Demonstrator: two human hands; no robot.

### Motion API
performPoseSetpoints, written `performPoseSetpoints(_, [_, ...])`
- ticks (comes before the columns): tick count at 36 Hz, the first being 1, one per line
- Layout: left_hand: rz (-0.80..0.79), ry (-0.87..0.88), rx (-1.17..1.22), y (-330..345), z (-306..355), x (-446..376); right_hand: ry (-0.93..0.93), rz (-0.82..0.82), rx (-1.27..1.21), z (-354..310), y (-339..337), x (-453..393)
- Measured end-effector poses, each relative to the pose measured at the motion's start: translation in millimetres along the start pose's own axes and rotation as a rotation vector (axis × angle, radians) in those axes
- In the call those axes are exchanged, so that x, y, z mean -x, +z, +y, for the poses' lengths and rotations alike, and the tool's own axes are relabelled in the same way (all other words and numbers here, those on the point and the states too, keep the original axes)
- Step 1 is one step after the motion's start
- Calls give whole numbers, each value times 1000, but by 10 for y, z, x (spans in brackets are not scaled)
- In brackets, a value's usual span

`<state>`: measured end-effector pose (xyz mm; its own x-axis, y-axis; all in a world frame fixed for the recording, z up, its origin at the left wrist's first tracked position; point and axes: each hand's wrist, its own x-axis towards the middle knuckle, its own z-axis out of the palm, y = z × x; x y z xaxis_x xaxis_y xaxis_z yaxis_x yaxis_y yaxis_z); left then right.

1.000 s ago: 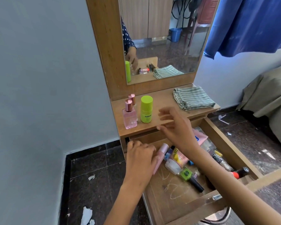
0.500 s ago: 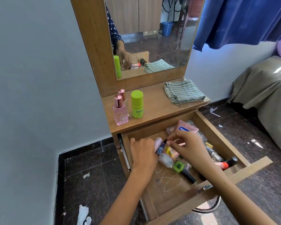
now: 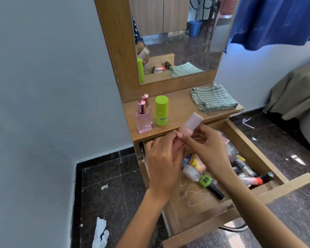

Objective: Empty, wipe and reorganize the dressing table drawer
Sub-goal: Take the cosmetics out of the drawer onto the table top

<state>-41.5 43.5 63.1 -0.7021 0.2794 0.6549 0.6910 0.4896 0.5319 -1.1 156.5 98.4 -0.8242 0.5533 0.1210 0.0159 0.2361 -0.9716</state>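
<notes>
A pink tube (image 3: 187, 130) with a pale frosted cap is tilting up above the open drawer's (image 3: 254, 151) back-left corner. Small cosmetics are lying jumbled along the drawer's back and right side. A folded striped cloth (image 3: 213, 98) is sitting at the counter's (image 3: 179, 108) right edge.

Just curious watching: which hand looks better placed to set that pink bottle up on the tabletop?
Probably the right hand: it pinches the pink bottle higher up, nearer the tabletop; the left hand grips its base.
</notes>
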Motion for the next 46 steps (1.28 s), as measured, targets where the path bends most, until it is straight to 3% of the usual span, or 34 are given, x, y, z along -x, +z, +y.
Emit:
performPoseSetpoints(5, [-167,112,-181,57,-156,-38,-187,118,217,-85,13,-198])
performPoseSetpoints(12, [-382,91,-482,187,-283,6,-337,144,562,-60,191,-594])
performPoseSetpoints(32, [-379,116,-582,214,-347,23,-262,57,389,42,230,-658])
performPoseSetpoints(43, [-371,151,-515,214,-324,11,-176,-66,491,241,-223,-281])
performPoseSetpoints(46, [-347,198,-398,233,-249,17,-165,-109,548,335,-293,-229])
